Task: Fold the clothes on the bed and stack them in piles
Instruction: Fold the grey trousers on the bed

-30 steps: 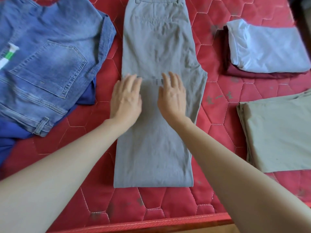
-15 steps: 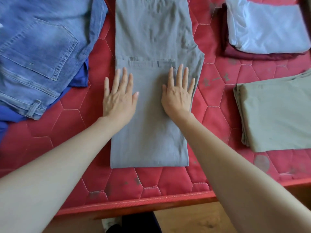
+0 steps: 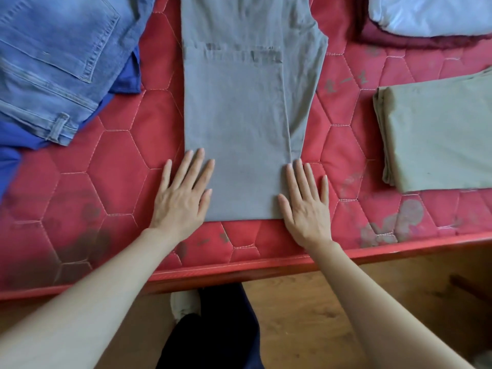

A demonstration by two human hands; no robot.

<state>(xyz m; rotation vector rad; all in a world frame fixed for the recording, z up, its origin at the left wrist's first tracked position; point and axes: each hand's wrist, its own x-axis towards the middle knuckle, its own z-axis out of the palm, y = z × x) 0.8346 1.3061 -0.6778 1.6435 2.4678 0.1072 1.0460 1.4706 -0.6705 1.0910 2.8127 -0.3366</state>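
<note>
Grey trousers (image 3: 239, 107) lie folded lengthwise on the red quilted mattress (image 3: 111, 161), the leg ends doubled back over the upper part. My left hand (image 3: 183, 193) rests flat on the near left corner of the fold, fingers spread. Flat on the near right corner lies my right hand (image 3: 306, 203), fingers apart too. Neither hand grips the cloth.
Blue jeans (image 3: 53, 57) lie over a dark blue garment (image 3: 18, 134) at the left. A folded olive piece (image 3: 439, 134) sits at the right, and a pale blue folded item (image 3: 431, 14) tops a maroon one (image 3: 415, 41) at far right. The mattress edge, wooden floor and my legs are below.
Both hands have slid toward me along the grey trousers, from the middle down to the near folded edge. The view has tipped down, showing the bed's edge and floor.
</note>
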